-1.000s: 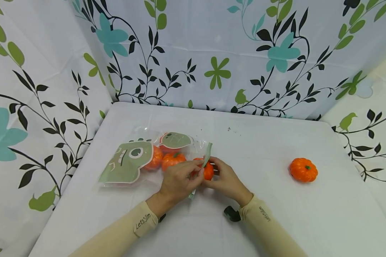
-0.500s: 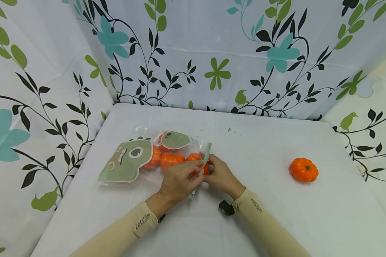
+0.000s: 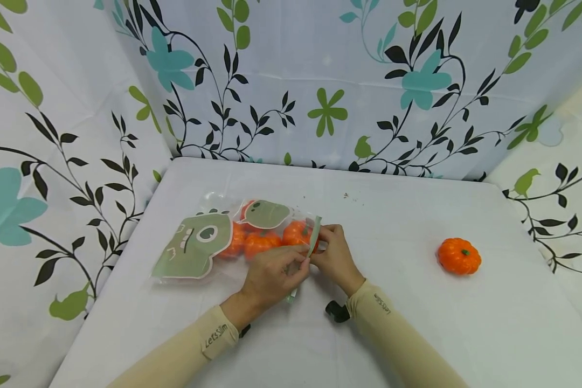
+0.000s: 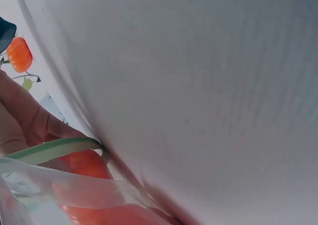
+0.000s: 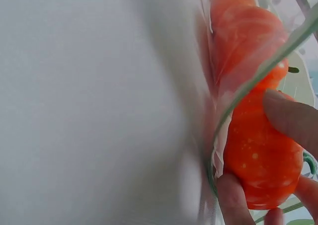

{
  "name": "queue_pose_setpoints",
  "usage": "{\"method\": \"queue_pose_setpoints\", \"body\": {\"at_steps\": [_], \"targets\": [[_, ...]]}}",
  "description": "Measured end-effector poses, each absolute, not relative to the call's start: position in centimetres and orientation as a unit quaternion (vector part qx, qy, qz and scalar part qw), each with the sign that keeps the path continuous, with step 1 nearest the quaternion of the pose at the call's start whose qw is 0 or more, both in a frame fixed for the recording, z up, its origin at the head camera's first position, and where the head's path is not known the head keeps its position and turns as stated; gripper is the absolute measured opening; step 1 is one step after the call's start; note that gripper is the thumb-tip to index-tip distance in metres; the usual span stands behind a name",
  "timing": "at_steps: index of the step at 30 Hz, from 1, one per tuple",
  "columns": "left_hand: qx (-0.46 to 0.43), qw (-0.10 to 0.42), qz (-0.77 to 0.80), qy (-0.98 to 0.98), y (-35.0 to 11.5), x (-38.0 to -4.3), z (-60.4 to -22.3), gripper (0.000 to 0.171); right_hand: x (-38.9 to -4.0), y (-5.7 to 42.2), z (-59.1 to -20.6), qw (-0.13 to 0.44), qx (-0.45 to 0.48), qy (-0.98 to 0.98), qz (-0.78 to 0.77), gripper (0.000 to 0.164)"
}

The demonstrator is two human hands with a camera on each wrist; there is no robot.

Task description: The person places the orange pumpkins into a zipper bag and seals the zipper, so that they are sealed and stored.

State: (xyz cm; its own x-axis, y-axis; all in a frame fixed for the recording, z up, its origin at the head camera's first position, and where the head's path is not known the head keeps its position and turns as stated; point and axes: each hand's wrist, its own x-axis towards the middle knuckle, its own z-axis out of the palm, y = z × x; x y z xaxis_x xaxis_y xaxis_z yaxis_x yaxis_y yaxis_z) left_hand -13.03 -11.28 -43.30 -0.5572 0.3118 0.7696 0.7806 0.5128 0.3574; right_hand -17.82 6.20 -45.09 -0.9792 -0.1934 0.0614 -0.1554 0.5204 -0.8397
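A clear zip bag [image 3: 186, 248] with a green dinosaur print lies on the white table, holding several small orange toy pumpkins [image 3: 262, 243]. My left hand [image 3: 267, 275] pinches the green edge strip [image 3: 314, 235] at the bag's mouth. At that mouth my right hand [image 3: 338, 258] grips one pumpkin [image 5: 263, 150], its thumb and fingers around the sides in the right wrist view. The left wrist view has the green-edged opening [image 4: 54, 150] with orange behind it. Part of the held pumpkin is covered by the strip and my fingers in the head view.
Another orange pumpkin [image 3: 459, 256] sits alone on the right part of the table [image 3: 402, 323]. A leaf-patterned curtain [image 3: 291, 81] stands behind the table and along both sides. A black wrist camera [image 3: 337, 311] hangs under my right wrist.
My right hand has moved left and slightly farther away, pushing its pumpkin past the green strip into the bag. The left hand stays nearly still on the edge.
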Motion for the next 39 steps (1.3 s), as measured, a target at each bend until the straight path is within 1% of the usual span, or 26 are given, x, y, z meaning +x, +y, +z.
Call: {"method": "queue_pose_setpoints", "body": {"at_steps": [4,8,12,15,16,18,21,23,25,28,32,34,36,39], "targets": [[-0.349,0.322,-0.356,-0.805,-11.3,-12.9,-43.4,0.008,-18.1,6.1,-45.0,-0.001,-0.098,0.882,-0.46,0.053],[-0.356,0.32,-0.352,-0.804,-11.3,-12.8,-43.4,0.01,-18.2,5.9,-45.1,0.003,-0.095,0.887,-0.453,0.054],[-0.359,0.319,-0.354,-0.803,-11.3,-12.9,-43.4,0.009,-18.1,5.8,-45.0,0.005,-0.095,0.88,-0.465,0.065],[-0.36,0.32,-0.352,-0.803,-11.3,-13.0,-43.4,0.007,-18.1,5.8,-45.2,0.001,-0.1,0.865,-0.492,0.068],[-0.36,0.321,-0.351,-0.803,-11.3,-13.0,-43.4,0.007,-18.1,5.8,-45.3,0.003,-0.103,0.855,-0.508,0.066],[-0.358,0.323,-0.351,-0.802,-11.3,-13.0,-43.5,0.006,-17.5,5.5,-44.3,0.012,-0.112,0.834,-0.54,0.062],[-0.356,0.326,-0.353,-0.802,-11.3,-12.9,-43.5,0.006,-17.1,5.3,-43.6,0.039,-0.127,0.803,-0.581,0.059],[-0.354,0.328,-0.354,-0.801,-11.4,-12.9,-43.5,0.006,-16.8,5.5,-43.5,0.05,-0.139,0.789,-0.596,0.059],[-0.353,0.329,-0.353,-0.801,-11.4,-13.0,-43.5,0.006,-17.1,6.1,-44.7,0.057,-0.142,0.78,-0.607,0.059],[-0.35,0.33,-0.355,-0.801,-11.5,-13.0,-43.5,0.006,-16.9,7.2,-45.5,0.042,-0.13,0.789,-0.598,0.051],[-0.347,0.334,-0.36,-0.799,-11.5,-13.1,-43.5,0.006,-16.2,8.2,-45.2,0.015,-0.099,0.825,-0.556,0.032],[-0.346,0.336,-0.364,-0.797,-11.6,-13.2,-43.4,0.005,-15.9,8.4,-44.9,0.013,-0.089,0.836,-0.541,0.025],[-0.345,0.334,-0.371,-0.795,-11.6,-13.2,-43.4,0.006,-15.8,8.5,-44.7,0.024,-0.088,0.839,-0.536,0.024],[-0.343,0.331,-0.375,-0.795,-11.5,-13.1,-43.4,0.006,-15.7,8.4,-44.5,0.042,-0.095,0.838,-0.536,0.027]]}}
